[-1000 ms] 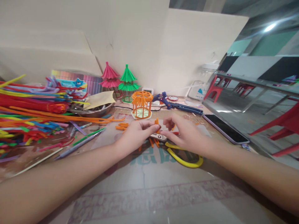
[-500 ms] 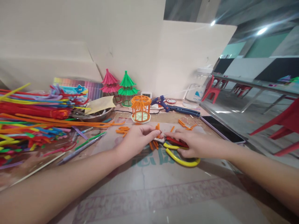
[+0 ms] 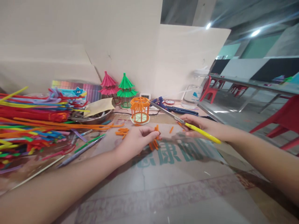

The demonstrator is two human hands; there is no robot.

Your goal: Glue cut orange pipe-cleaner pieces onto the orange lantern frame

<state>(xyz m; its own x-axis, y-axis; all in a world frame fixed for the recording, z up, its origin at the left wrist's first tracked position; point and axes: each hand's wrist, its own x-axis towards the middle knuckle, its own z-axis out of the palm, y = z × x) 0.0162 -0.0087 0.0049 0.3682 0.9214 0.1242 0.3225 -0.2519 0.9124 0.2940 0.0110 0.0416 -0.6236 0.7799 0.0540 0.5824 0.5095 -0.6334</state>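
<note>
My left hand [image 3: 136, 140] pinches a few short orange pipe-cleaner pieces [image 3: 157, 129] upright just above the table. My right hand [image 3: 198, 126] is closed on yellow-handled scissors [image 3: 187, 124], lifted off the table, blades pointing up and left toward an orange pipe-cleaner pavilion [image 3: 140, 109]. More cut orange pieces [image 3: 122, 131] lie scattered on the table by my left hand.
A big heap of coloured pipe cleaners [image 3: 30, 121] fills the left side, with a metal bowl [image 3: 93, 115] behind it. Pink [image 3: 107, 84] and green [image 3: 126, 87] pavilion models, a blue glue gun [image 3: 173, 107] and a clear jar [image 3: 193, 90] stand at the back. Red chairs [image 3: 285, 121] are at the right.
My right hand has taken up the yellow scissors from the table and raised them to the right. My left hand keeps its pinch on the orange pieces.
</note>
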